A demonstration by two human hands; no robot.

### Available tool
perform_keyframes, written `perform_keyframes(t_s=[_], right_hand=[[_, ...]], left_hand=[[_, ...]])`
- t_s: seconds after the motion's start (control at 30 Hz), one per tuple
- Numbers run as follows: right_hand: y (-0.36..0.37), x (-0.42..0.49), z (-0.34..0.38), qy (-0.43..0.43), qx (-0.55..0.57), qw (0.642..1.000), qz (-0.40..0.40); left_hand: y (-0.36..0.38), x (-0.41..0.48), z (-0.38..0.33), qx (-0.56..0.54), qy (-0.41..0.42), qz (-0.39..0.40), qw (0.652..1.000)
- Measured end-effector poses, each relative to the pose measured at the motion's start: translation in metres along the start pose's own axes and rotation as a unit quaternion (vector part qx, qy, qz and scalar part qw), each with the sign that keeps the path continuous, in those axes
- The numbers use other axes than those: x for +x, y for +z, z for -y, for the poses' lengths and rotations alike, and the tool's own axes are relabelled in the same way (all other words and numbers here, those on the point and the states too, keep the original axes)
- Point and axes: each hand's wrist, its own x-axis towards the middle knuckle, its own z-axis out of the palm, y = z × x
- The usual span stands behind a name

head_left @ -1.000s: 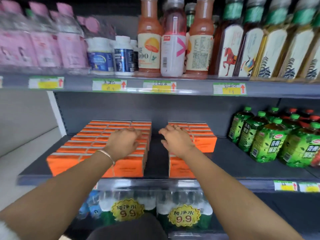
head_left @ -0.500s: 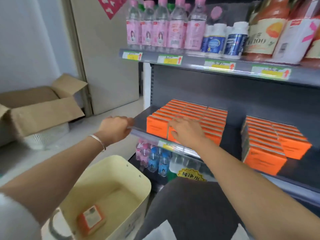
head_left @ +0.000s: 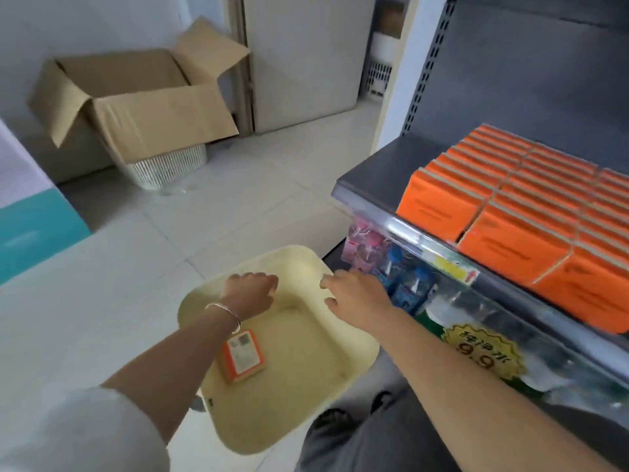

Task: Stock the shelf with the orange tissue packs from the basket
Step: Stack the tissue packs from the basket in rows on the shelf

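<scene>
Both hands hang over the basket [head_left: 335, 264] with nothing in them: the left hand [head_left: 253, 294] hovers above the basket's 11 o'clock side, fingers loosely curled downward, and the right hand [head_left: 357, 298] sits at its 2 o'clock rim with fingers spread wide, seemingly at or just above the rim, though contact cannot be confirmed. That posture reads as a reach into the basket for the next item. One pack [head_left: 242, 355] lies flat on the basket floor, label side up, toward 8 o'clock of the interior, partly under the left wrist; the rest of the basket floor is bare, so this looks like the last one. The shelf [head_left: 371, 172] at 3 o'clock already carries tight rows of orange packs [head_left: 510, 212] standing on edge, fronts flush with the lip. At 11 o'clock an open carton [head_left: 136, 97] rests on a white mesh bin [head_left: 170, 166]; its contents are hidden
</scene>
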Motion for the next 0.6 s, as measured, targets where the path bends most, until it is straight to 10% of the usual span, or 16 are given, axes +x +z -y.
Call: perform_keyframes(t_s=[0.3, 0.6], right_hand=[[0.110, 0.090, -0.008, -0.049, 0.043, 0.978, 0.199], [0.192, 0.124, -0.011, -0.060, 0.026, 0.957, 0.281]], left_hand=[[0.163, 0.047, 0.037, -0.130, -0.192, 0.199, 0.952], [0.254, 0.064, 0.020, -0.198, -0.352, 0.236, 0.884]])
